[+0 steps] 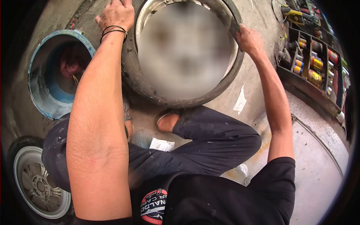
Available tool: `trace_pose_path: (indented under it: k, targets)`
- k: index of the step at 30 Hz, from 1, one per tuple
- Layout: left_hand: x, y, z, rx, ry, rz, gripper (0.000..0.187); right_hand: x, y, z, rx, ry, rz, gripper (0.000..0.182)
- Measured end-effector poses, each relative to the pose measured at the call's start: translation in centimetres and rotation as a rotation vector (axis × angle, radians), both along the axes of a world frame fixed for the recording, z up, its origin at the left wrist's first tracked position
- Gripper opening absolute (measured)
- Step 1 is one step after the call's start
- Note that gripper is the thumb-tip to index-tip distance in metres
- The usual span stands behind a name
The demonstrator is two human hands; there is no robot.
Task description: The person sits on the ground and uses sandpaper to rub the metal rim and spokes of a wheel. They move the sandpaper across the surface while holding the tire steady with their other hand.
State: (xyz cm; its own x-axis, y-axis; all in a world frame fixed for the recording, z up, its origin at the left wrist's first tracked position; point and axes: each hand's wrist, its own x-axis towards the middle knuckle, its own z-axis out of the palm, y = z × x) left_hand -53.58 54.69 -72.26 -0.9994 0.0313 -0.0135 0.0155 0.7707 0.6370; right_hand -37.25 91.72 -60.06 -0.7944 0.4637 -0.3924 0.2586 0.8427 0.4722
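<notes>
A dark tire (128, 69) stands around a metal rim (144, 17) at the top centre, and its middle is blurred out. My left hand (115, 15), with dark bands at the wrist, is at the upper left side of the tire; its fingertips run out of the frame, so its grip is unclear. On the other side, my right hand (250, 39) has its fingers closed on the tire's right edge. The person's crossed legs in dark trousers (215, 137) are just below the tire.
A blue bucket (37, 93) with something reddish inside stands at the left. Below it lies another wheel (41, 187). A rack (303, 88) of cans and bottles is at the upper right, above a pale panel (311, 176). Paper scraps (162, 144) lie on the floor.
</notes>
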Motion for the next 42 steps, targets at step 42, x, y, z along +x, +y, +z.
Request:
trace_pose_path:
  k: [42]
  targets:
    - [-2.2, -0.5, -4.1, -0.043, -0.100, -0.044, 0.068, 17.2, 0.0, 2.3, -0.761, 0.166, -0.393, 0.047]
